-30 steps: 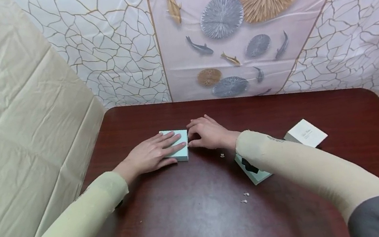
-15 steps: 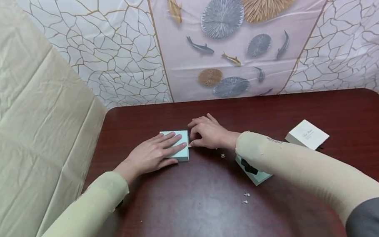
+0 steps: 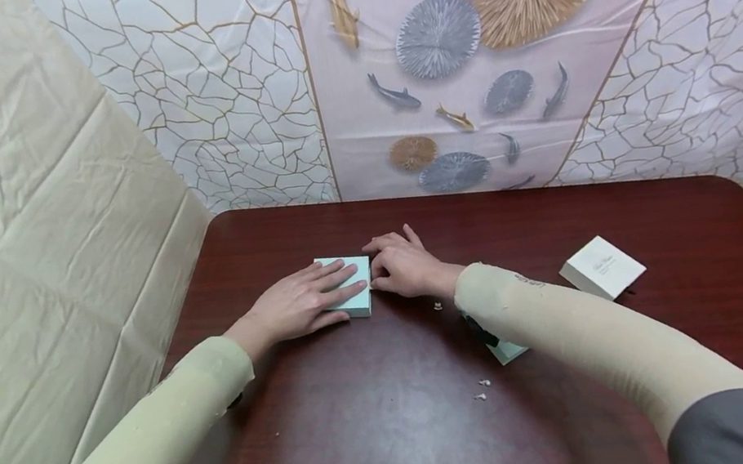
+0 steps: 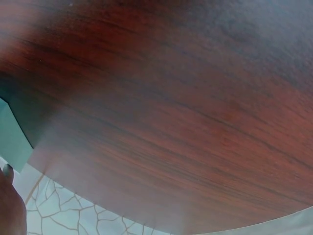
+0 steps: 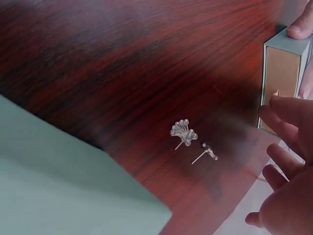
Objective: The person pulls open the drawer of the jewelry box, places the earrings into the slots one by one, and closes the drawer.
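My left hand (image 3: 290,303) lies flat over a pale mint box (image 3: 356,301), fingers spread across its top. At the box's right end is my right hand (image 3: 407,265), fingers bent. The right wrist view shows the box's tan end panel (image 5: 282,71) with a small pull tab (image 5: 276,92), pinched between thumb and forefinger. Two sparkly stud earrings, a fan-shaped one (image 5: 183,131) and a narrower one (image 5: 209,152), lie on the table below that hand. In the left wrist view only the corner of the mint box (image 4: 13,139) and a fingertip show.
A second mint box (image 3: 509,351) is mostly hidden under my right forearm. A white lettered box (image 3: 602,268) stands farther right. Two more small earrings (image 3: 481,390) lie nearer me on the dark red wooden table (image 3: 397,460). Patterned cloth hangs behind the table.
My right hand has shifted slightly at the box's end, and its forearm has moved a little left, covering more of the second mint box. The left hand stays put.
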### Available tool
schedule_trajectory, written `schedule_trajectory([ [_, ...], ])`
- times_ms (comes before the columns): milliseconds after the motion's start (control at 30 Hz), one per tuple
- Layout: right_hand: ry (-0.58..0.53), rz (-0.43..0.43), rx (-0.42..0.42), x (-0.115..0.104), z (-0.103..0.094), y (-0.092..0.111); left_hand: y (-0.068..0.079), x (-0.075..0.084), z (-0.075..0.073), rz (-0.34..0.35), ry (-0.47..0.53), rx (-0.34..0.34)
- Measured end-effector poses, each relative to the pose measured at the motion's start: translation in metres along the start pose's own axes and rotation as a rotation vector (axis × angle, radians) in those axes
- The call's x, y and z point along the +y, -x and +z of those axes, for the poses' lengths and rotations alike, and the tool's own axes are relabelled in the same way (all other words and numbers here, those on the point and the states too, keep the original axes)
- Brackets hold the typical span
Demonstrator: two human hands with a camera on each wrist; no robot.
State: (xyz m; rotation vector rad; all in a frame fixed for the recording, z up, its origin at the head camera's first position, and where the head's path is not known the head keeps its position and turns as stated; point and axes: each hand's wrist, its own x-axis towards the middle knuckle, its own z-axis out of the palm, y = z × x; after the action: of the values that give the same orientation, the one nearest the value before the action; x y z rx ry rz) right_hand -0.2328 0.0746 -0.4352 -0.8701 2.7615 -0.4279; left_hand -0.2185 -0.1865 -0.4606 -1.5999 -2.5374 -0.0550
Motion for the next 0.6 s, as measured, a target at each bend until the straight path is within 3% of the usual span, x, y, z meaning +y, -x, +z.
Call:
schedule_trajectory([
  [600, 0.09, -0.036, 0.026, 0.0016, 0.0025, 0.0058, 0.0003, 0.0002, 0.0021, 0.017, -0.012, 0.03],
])
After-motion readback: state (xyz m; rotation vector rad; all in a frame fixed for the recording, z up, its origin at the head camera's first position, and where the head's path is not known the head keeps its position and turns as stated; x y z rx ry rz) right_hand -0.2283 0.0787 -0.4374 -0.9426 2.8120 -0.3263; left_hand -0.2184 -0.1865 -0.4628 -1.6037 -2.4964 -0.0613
